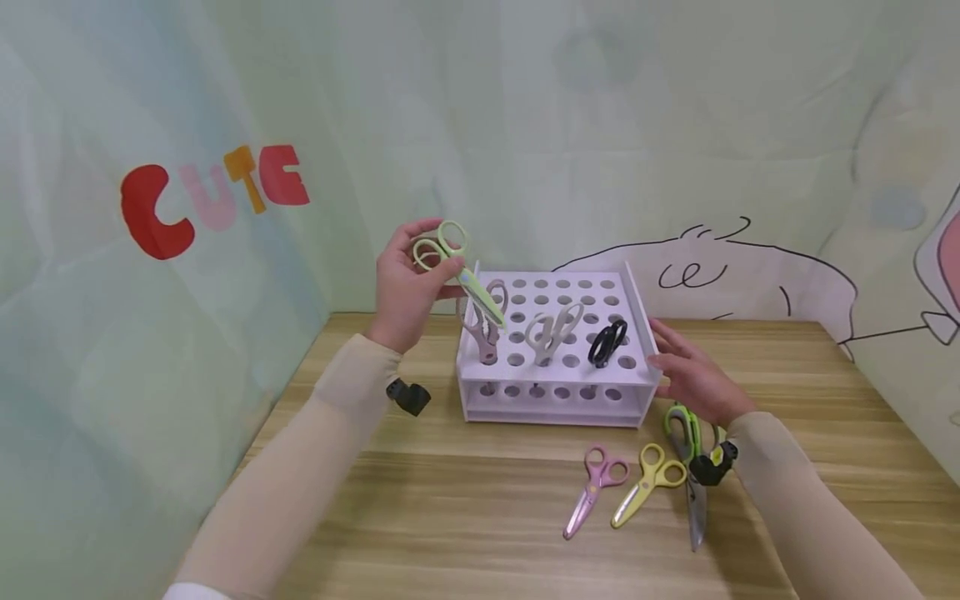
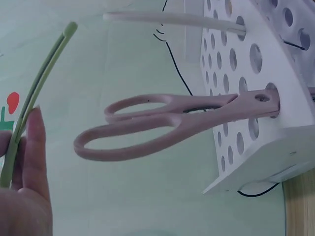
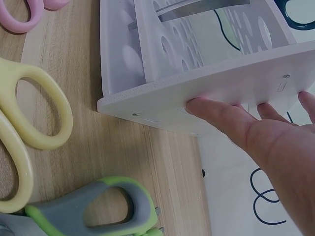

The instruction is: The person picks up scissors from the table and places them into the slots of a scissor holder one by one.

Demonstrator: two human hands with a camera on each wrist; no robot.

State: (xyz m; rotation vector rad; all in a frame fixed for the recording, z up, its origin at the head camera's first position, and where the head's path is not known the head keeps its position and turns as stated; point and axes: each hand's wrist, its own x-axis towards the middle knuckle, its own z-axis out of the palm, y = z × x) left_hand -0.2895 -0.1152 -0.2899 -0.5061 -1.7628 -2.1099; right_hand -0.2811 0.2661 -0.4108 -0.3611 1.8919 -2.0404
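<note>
White rack [image 1: 555, 377] in all views

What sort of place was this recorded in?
Probably a staged tabletop recording corner, though the wider room isn't visible. A wrinkled printed backdrop with cartoon lines and CUTE lettering encloses a wood-grain table bearing a white rack, and both wrists carry small black cameras.

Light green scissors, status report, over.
Left hand pinches light green scissors, tilted tip-down above white rack. Right hand touches rack's right side. Possible obstruction: mauve scissors standing in front-left hole.
</note>
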